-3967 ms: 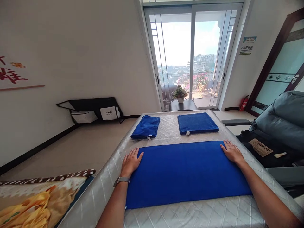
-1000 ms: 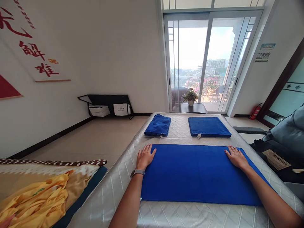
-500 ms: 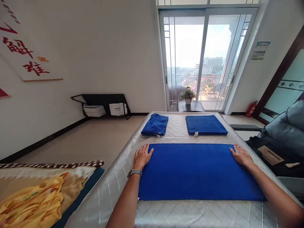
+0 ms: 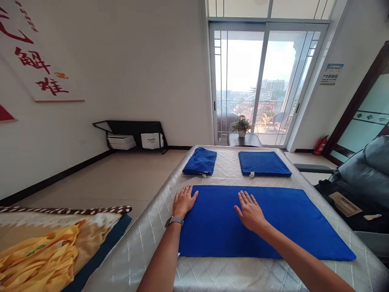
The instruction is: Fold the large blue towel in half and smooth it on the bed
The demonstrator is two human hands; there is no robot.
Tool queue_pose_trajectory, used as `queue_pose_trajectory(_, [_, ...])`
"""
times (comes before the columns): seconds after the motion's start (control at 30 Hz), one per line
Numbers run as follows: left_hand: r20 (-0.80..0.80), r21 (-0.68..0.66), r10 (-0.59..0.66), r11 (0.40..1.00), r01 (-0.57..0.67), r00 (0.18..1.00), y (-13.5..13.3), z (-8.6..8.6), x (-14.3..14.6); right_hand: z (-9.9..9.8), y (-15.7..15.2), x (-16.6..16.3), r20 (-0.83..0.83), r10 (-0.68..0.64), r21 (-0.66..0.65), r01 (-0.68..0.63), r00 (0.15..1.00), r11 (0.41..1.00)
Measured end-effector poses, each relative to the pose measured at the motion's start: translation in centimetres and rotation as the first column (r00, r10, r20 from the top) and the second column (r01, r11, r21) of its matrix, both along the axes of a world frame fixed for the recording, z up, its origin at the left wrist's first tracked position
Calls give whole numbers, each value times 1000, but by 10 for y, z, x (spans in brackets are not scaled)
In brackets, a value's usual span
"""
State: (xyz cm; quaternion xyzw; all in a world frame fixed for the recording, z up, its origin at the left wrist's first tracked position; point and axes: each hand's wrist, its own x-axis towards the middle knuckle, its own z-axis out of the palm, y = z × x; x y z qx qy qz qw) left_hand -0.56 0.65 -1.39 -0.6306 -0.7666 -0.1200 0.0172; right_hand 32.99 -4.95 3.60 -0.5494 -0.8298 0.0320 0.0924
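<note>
Blue terry cloth, the spread towel [image 4: 273,227], lies flat across the near half of the quilted silver mattress [image 4: 212,278], its long sides running left to right. Its near edge stops a little short of the mattress's near side, and its near right corner comes close to the right side.

I judge it light, soft and limp: it would sag when lifted and slide easily on the smooth quilting. The corners and short ends look like the best places to take hold, since the middle would only bunch up.

The left hand [image 4: 183,201], with a watch [image 4: 174,220] on its wrist, rests open and palm down on the far left corner of the towel. It grasps nothing. The right hand [image 4: 251,211] lies flat near the middle with fingers spread, also grasping nothing.

Beyond the towel is a narrow bare strip of mattress, then a thicker folded towel [image 4: 199,161] at the left and a flat folded towel [image 4: 263,163] at the right, well apart from each other.

At the left the floor is open. At the right a grey recliner [image 4: 367,170] stands near the mattress.
</note>
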Motion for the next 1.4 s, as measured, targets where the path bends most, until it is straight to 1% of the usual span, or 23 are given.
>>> queue_pose_trajectory(0.07, [-9, -1, -2, 1000, 2, 1000, 1, -1, -1, -2, -21, -42, -87, 133, -41, -137, 987, 990])
queue_pose_trajectory(0.1, [-15, -2, -4, 1000, 3, 1000, 1, -2, -1, -4, -29, -58, -122, 177, -53, -185, 977, 981])
queue_pose_trajectory(0.17, [-21, -6, -9, 1000, 8, 1000, 2, -3, -1, -9, -38, -79, -164, 219, -81, -234, 962, 969])
queue_pose_trajectory(0.2, [-21, -6, -10, 1000, 9, 1000, 2, -3, -1, -12, -40, -84, -173, 220, -99, -240, 960, 966])
queue_pose_trajectory(0.27, [-21, -1, -12, 1000, 12, 1000, 2, -4, -2, -16, -40, -85, -169, 204, -136, -228, 964, 964])
queue_pose_trajectory(0.37, [-15, 15, -16, 1000, 16, 1000, 2, -5, -2, -17, -36, -64, -132, 170, -175, -192, 977, 966])
queue_pose_trajectory(0.43, [-10, 18, -21, 1000, 21, 1000, 2, -7, -3, -17, -34, -38, -95, 142, -186, -158, 985, 970])
queue_pose_trajectory(0.5, [-6, 19, -23, 1000, 23, 1000, 3, -8, -4, -18, -32, -5, -52, 94, -181, -102, 994, 978])
queue_pose_trajectory(0.6, [0, 18, -18, 1000, 18, 1000, 5, -9, -4, -25, -30, 53, 13, -39, -144, 40, 999, 989])
queue_pose_trajectory(0.67, [-2, 22, -17, 1000, 17, 1000, 5, -9, -4, -33, -29, 98, 56, -151, -104, 157, 987, 982])
queue_pose_trajectory(0.77, [-9, 31, -20, 999, 20, 1000, 4, -8, -4, -48, -28, 171, 122, -333, -40, 340, 935, 939])
queue_pose_trajectory(0.87, [-13, 21, -18, 1000, 18, 1000, 4, -8, -4, -60, -30, 241, 158, -499, 31, 501, 852, 865])
queue_pose_trajectory(0.9, [-14, 18, -16, 1000, 16, 1000, 4, -8, -4, -64, -32, 261, 164, -532, 50, 531, 831, 846])
queue_pose_trajectory(0.93, [-14, 17, -14, 1000, 14, 1000, 4, -8, -4, -67, -34, 279, 169, -533, 71, 529, 829, 845])
queue_pose_trajectory(1.0, [-14, 15, -13, 1000, 13, 1000, 4, -8, -4, -70, -37, 304, 176, -497, 109, 486, 849, 867])
queue_pose_trajectory(1.03, [-14, 15, -13, 1000, 13, 1000, 4, -8, -4, -71, -38, 311, 177, -478, 125, 462, 860, 878])
queue_pose_trajectory(1.1, [-15, 15, -14, 1000, 14, 1000, 4, -8, -4, -68, -40, 315, 176, -478, 153, 456, 861, 877])
queue_pose_trajectory(1.17, [-14, 16, -16, 1000, 16, 1000, 4, -8, -4, -61, -39, 303, 154, -520, 201, 488, 840, 849])
queue_pose_trajectory(1.2, [-11, 17, -18, 1000, 18, 1000, 4, -8, -4, -56, -40, 292, 132, -530, 239, 492, 837, 837])
queue_pose_trajectory(1.23, [-7, 19, -20, 1000, 20, 1000, 4, -7, -4, -49, -40, 277, 105, -524, 281, 480, 845, 831])
queue_pose_trajectory(1.3, [1, 21, -24, 999, 24, 1000, 4, -7, -3, -36, -45, 237, 56, -423, 347, 379, 905, 858])
queue_pose_trajectory(1.33, [3, 22, -26, 999, 26, 1000, 4, -6, -3, -29, -49, 212, 39, -354, 343, 320, 934, 883])
queue_pose_trajectory(1.4, [6, 23, -24, 999, 24, 1000, 3, -5, -3, -16, -60, 156, 15, -187, 267, 176, 982, 948])
